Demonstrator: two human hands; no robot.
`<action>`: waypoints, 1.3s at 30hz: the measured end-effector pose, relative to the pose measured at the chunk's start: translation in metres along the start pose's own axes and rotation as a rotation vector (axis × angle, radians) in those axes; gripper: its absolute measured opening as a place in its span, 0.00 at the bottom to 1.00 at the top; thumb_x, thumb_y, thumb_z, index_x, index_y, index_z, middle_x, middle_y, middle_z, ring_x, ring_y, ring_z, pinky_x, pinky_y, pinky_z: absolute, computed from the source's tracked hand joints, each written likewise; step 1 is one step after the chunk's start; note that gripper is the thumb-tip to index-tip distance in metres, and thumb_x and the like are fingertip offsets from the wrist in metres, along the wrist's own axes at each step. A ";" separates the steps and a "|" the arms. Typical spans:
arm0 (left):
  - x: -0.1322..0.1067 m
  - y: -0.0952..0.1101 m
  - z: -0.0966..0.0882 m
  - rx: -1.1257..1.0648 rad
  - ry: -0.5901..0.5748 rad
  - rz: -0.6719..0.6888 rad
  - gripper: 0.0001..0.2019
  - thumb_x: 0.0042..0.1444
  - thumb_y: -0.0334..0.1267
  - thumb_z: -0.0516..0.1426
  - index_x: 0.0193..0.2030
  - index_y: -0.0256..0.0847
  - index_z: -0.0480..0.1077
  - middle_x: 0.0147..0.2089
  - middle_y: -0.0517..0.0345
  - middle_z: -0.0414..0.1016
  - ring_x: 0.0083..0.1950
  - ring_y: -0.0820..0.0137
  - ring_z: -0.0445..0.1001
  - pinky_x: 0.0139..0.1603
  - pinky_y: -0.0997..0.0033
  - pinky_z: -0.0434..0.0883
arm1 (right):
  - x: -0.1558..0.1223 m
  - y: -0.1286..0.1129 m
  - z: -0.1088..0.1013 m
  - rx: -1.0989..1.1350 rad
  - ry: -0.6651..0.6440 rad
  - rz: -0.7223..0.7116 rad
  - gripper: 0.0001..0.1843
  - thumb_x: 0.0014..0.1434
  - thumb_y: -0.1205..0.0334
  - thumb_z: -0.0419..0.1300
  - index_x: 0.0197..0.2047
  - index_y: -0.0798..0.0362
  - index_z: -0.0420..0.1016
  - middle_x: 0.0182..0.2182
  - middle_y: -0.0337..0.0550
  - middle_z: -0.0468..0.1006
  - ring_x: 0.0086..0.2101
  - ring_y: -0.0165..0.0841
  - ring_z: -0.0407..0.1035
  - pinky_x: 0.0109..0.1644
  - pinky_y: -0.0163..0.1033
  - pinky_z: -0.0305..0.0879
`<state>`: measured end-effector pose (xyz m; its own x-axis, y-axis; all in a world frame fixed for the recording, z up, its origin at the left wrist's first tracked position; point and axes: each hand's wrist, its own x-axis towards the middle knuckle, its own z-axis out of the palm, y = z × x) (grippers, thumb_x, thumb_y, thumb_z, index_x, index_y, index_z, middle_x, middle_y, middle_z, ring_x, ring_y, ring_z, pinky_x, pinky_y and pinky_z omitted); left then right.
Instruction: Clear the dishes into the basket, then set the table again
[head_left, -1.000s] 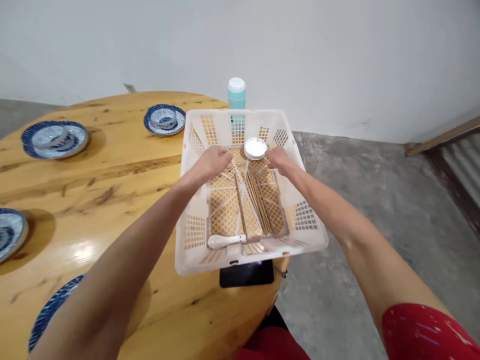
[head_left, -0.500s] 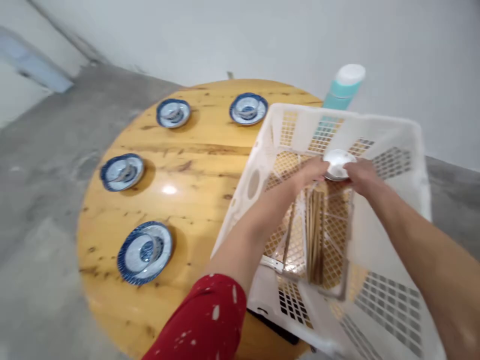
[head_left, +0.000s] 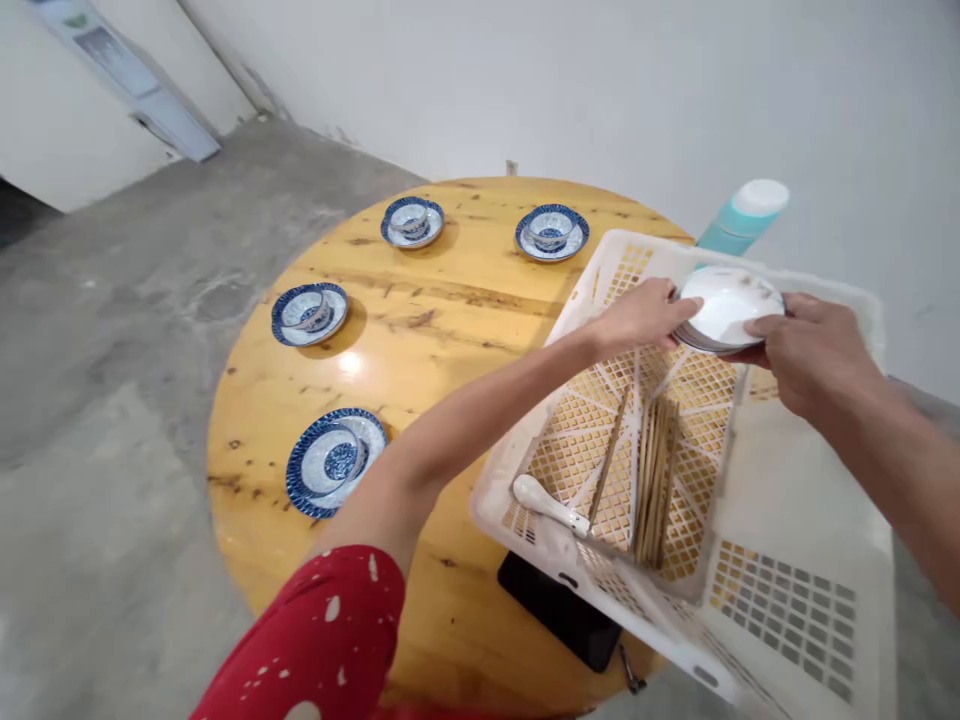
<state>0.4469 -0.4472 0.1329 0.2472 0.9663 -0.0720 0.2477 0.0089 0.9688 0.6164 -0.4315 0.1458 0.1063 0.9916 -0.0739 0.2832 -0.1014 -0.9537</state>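
Observation:
Both my hands hold a small white dish (head_left: 726, 305) above the far end of a white plastic basket (head_left: 787, 610). My left hand (head_left: 643, 315) pinches its left rim and my right hand (head_left: 810, 355) grips its right rim. Under the white dish the edge of another dish shows. On the basket's lattice floor lie several wooden chopsticks (head_left: 654, 480) and a white ceramic spoon (head_left: 546, 500).
The basket rests on the right edge of a round wooden table (head_left: 420, 340). Several blue-and-white plates with cups stand on it, such as one plate (head_left: 334, 460) near me and another (head_left: 552, 232) at the far side. A teal bottle (head_left: 742, 218) stands behind the basket. A black phone (head_left: 562, 612) lies under the basket's near edge.
My hands have closed on the white dish and lifted it out of the basket. My head has turned left, bringing more of the table and plates into view.

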 end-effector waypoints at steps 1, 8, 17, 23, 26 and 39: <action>-0.014 0.005 -0.017 -0.020 0.023 0.004 0.19 0.69 0.48 0.48 0.47 0.33 0.72 0.50 0.40 0.78 0.43 0.70 0.80 0.45 0.69 0.74 | -0.011 -0.015 0.011 0.013 -0.035 -0.030 0.12 0.43 0.76 0.59 0.32 0.54 0.76 0.35 0.52 0.79 0.30 0.34 0.72 0.27 0.41 0.75; -0.130 -0.004 -0.147 -0.095 0.182 0.016 0.19 0.65 0.48 0.56 0.48 0.30 0.71 0.45 0.47 0.78 0.50 0.63 0.78 0.53 0.62 0.76 | -0.073 -0.071 0.137 0.004 -0.267 -0.142 0.08 0.47 0.74 0.58 0.32 0.57 0.74 0.34 0.48 0.78 0.30 0.34 0.72 0.26 0.36 0.75; -0.227 -0.127 -0.252 -0.255 0.262 -0.282 0.12 0.58 0.40 0.61 0.44 0.32 0.74 0.37 0.48 0.80 0.41 0.63 0.80 0.45 0.60 0.78 | -0.134 -0.035 0.319 -0.097 -0.479 0.217 0.07 0.48 0.74 0.56 0.31 0.55 0.69 0.30 0.45 0.76 0.28 0.33 0.72 0.30 0.41 0.76; -0.240 -0.197 -0.282 -0.362 0.276 -0.332 0.19 0.53 0.40 0.63 0.49 0.32 0.73 0.39 0.47 0.81 0.42 0.61 0.80 0.45 0.61 0.78 | -0.141 -0.009 0.385 -0.248 -0.435 0.317 0.09 0.44 0.75 0.56 0.31 0.54 0.68 0.30 0.45 0.76 0.28 0.34 0.71 0.29 0.41 0.76; -0.232 -0.210 -0.293 -0.349 0.279 -0.310 0.20 0.54 0.40 0.62 0.52 0.33 0.72 0.43 0.47 0.81 0.45 0.61 0.79 0.44 0.65 0.78 | -0.132 -0.005 0.404 -0.239 -0.404 0.330 0.11 0.44 0.75 0.56 0.32 0.53 0.68 0.30 0.43 0.76 0.30 0.34 0.72 0.31 0.40 0.76; -0.188 -0.241 -0.310 -0.305 0.308 -0.307 0.21 0.54 0.33 0.56 0.56 0.34 0.71 0.50 0.48 0.80 0.49 0.64 0.78 0.47 0.66 0.77 | -0.098 0.022 0.435 -0.199 -0.339 0.323 0.17 0.45 0.73 0.55 0.41 0.52 0.67 0.42 0.47 0.76 0.37 0.36 0.73 0.34 0.40 0.76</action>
<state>0.0499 -0.5514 -0.0133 -0.0919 0.9379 -0.3345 -0.0298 0.3331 0.9424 0.1978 -0.4960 0.0051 -0.0875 0.8743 -0.4774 0.4667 -0.3874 -0.7951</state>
